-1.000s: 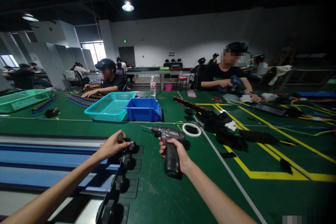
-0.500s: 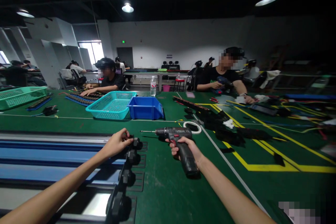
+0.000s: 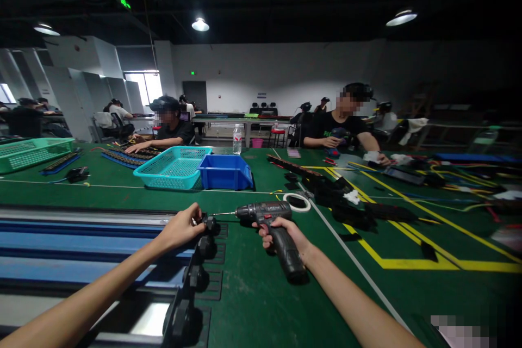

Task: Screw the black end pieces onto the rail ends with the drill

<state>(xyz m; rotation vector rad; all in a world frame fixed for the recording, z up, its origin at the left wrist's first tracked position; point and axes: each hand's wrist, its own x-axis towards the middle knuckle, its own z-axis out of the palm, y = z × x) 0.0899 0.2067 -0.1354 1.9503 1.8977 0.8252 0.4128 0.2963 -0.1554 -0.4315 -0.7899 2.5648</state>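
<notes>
My right hand (image 3: pixel 284 239) grips a black cordless drill (image 3: pixel 267 215) by its handle, forefinger near the red trigger. Its long thin bit (image 3: pixel 220 213) points left, and the tip reaches the end of the nearest metal rail, close to my left fingers. My left hand (image 3: pixel 185 225) is closed, thumb and fingers pinched at the far end of the blue and silver rails (image 3: pixel 81 253). Whatever lies between those fingertips is too small to make out. Black knob-like end fittings (image 3: pixel 206 247) line the rails' right ends, with flat slotted black tabs beside them.
Ahead stand a turquoise basket (image 3: pixel 175 168), a blue bin (image 3: pixel 226 172) and a water bottle (image 3: pixel 237 140). Behind the drill lies a white ring (image 3: pixel 297 202). Black parts (image 3: pixel 326 196) and cables lie to the right. Two co-workers sit across the green table (image 3: pixel 261 304).
My right hand has brought the drill left, so its bit now reaches the rail end beside my left fingers. My left hand stays at the same spot. The view has tilted slightly.
</notes>
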